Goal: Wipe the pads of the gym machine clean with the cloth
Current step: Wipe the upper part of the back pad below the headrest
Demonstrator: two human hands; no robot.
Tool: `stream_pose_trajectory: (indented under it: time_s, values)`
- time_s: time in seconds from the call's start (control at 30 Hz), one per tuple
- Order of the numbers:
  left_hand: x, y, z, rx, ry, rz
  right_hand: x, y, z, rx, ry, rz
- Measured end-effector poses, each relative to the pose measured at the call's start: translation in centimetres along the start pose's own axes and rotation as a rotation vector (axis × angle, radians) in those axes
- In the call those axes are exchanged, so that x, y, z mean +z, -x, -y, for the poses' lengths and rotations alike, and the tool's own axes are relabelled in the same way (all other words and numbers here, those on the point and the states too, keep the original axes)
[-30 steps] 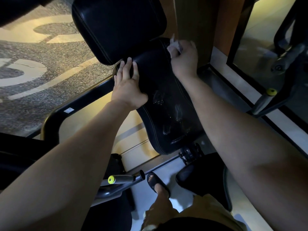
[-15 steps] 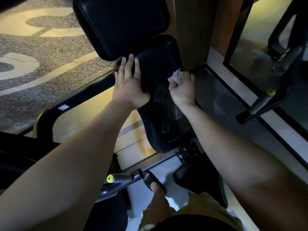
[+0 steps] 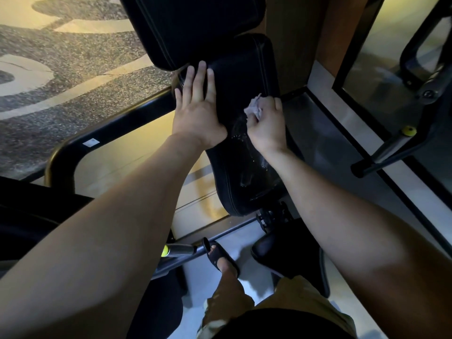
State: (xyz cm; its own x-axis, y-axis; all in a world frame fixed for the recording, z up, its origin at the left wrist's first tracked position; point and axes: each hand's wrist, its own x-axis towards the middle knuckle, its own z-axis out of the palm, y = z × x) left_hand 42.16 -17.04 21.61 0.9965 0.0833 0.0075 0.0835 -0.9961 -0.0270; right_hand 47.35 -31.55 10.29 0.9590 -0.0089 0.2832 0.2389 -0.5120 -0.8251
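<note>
Though at the pad's (image 3: pixel 244 77) top a second ago, right hand (image 3: pixel 266 128) now mid-pad, fingers (image 3: pixel 276 105) round cloth (image 3: pixel 253 106); left hand (image 3: pixel 198 113) flat, straight-fingered.

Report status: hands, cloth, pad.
Left hand flat on left edge of lower pad. Right hand grips cloth, pressed to the pad. Wet streaks below it; nothing blocking.

Two black pads are counted: upper pad (image 3: pixel 195 28), lower pad (image 3: pixel 244 77). Also logged: one cloth (image 3: pixel 254 107), left hand (image 3: pixel 198 113), right hand (image 3: pixel 266 129), two yellow-tipped handles (image 3: pixel 182 249) (image 3: pixel 389 149), one sandal (image 3: pixel 217 255).
</note>
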Motion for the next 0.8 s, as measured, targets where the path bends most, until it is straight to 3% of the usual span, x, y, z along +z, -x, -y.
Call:
stream_pose_trajectory:
  time_s: [0.07,0.23,0.3,0.5,0.7,0.8]
  values:
    - [0.0,0.2,0.1,0.005,-0.013,0.005,0.2,1.3,-1.8,-0.015,0.027,0.010]
    - [-0.3,0.0,0.4,0.018,-0.019,0.012,0.4,2.6,-3.2,0.225,0.053,0.038]
    - [-0.1,0.0,0.5,0.011,-0.016,0.007,0.5,1.6,-1.3,0.188,0.024,0.016]
    - [0.3,0.0,0.8,0.034,-0.024,-0.040,1.1,0.6,-0.5,-0.156,0.033,-0.019]
    - [0.6,0.0,0.8,0.036,-0.051,-0.022,1.9,2.9,-3.2,0.046,0.064,-0.026]
    - [0.6,-0.1,0.9,0.036,-0.041,-0.018,1.5,0.7,0.0,-0.004,0.018,-0.049]
